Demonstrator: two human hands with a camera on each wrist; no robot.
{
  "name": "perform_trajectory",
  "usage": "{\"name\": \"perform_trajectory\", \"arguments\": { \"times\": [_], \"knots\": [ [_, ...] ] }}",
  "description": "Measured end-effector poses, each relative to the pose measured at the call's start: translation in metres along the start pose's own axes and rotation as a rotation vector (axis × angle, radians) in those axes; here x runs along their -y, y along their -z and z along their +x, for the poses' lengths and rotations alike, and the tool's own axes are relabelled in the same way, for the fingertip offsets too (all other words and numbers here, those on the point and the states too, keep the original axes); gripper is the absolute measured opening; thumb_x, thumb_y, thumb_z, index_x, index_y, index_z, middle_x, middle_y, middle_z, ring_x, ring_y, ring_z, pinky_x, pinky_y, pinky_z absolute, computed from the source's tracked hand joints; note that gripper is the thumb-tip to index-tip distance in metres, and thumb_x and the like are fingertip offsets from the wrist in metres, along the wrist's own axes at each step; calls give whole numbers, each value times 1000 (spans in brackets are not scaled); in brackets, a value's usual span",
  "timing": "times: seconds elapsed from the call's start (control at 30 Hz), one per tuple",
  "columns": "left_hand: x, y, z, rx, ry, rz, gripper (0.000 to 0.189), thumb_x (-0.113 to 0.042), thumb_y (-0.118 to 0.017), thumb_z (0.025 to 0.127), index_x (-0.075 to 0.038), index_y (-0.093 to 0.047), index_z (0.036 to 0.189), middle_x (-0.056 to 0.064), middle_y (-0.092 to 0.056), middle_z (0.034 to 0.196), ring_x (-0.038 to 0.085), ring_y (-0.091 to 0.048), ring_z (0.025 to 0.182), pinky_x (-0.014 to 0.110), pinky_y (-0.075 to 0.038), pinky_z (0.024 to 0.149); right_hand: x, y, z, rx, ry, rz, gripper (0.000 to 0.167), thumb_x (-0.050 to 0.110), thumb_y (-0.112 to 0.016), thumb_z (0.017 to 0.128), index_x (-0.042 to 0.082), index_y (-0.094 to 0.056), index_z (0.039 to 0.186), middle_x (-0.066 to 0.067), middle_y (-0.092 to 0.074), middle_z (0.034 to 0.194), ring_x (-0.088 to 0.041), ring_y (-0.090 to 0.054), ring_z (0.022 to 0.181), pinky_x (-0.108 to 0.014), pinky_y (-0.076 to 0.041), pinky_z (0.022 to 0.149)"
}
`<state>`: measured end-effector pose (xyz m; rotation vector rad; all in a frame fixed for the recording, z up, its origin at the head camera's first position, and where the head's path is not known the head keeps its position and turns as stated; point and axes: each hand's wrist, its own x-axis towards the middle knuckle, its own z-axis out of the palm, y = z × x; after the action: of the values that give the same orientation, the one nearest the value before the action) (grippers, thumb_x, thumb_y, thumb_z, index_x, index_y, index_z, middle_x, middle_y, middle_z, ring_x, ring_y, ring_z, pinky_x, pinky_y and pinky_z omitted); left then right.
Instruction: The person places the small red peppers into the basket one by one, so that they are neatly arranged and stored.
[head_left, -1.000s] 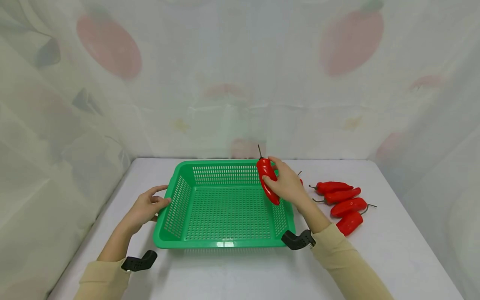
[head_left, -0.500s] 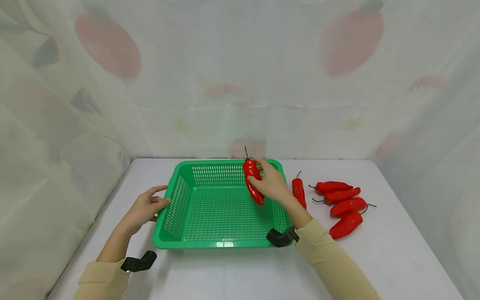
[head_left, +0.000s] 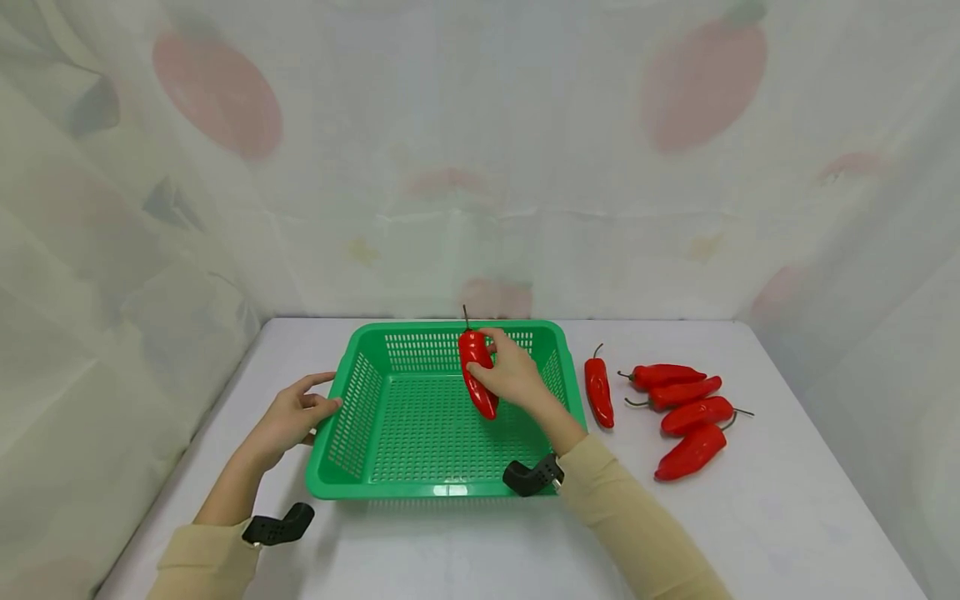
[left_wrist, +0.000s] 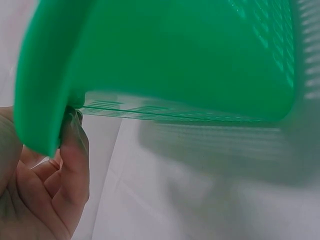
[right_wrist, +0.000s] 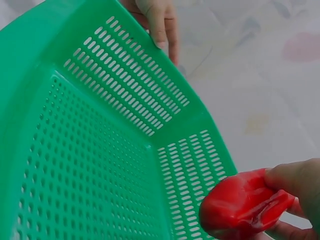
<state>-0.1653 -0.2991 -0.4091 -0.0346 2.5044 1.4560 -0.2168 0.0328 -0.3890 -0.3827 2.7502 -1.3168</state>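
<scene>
My right hand pinches a glossy red chili pepper between thumb and fingers, over the inside of a green plastic basket. Its thin dark stem points up and away, toward the basket's far wall. In the right wrist view the blunt end of this pepper faces the camera, with the slotted wall behind it. At the basket's left side my left hand grips the rim, thumb on top. The left wrist view has its fingers curled beneath that rim.
One red pepper lies just right of the basket. Further right, several more peppers lie side by side on the white table. A patterned curtain hangs behind the table and along both sides.
My right hand has carried its pepper leftward from the basket's right rim to over its inside, and slightly lower. The pepper beside the basket has come into full view. My left hand stays put.
</scene>
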Motion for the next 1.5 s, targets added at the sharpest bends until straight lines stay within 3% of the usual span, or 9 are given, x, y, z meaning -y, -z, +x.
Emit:
{"name": "perform_trajectory", "arguments": {
  "times": [0.4,0.57,0.83,1.03,1.33,1.5],
  "knots": [
    [0,-2,1,2,4,12,65,-25,-55,93,-9,-21,146,17,-58,92,23,-65,72,39,-56,61,2,-27,11,61,-65,17,57,25,-63,86,11,-39,135,-13,-59,114,-24,-62,88,-28,-52,58],
    [0,-2,1,0,1,6,65,-24,-55,93,-8,-20,146,17,-58,93,24,-65,73,39,-56,61,2,-35,14,70,-79,29,56,25,-64,86,10,-40,134,-14,-59,114,-26,-63,90,-28,-53,60],
    [0,0,2,5,-11,27,66,-28,-56,92,-10,-21,146,17,-58,93,23,-65,73,39,-56,61,7,-44,19,154,-157,190,59,25,-64,86,12,-37,136,-16,-54,119,-29,-60,95,-32,-55,59],
    [0,2,2,8,-11,31,65,-27,-55,93,-9,-21,145,19,-58,95,23,-65,75,39,-56,61,16,-53,24,189,-177,251,58,25,-65,86,12,-37,136,-16,-54,117,-27,-61,91,-37,-56,62],
    [-3,2,-1,5,-19,41,65,-25,-55,93,-8,-21,145,18,-57,93,23,-65,74,38,-56,60,28,-65,25,242,-180,271,53,20,-64,86,10,-39,132,-15,-56,113,-25,-62,86,-43,-56,69],
    [-3,0,-1,2,-9,37,65,-24,-55,93,-8,-21,145,18,-57,93,23,-65,73,38,-56,60,25,-72,25,238,-182,218,53,20,-65,86,8,-40,131,-14,-57,107,-22,-62,79,-41,-56,69]
  ]
}}
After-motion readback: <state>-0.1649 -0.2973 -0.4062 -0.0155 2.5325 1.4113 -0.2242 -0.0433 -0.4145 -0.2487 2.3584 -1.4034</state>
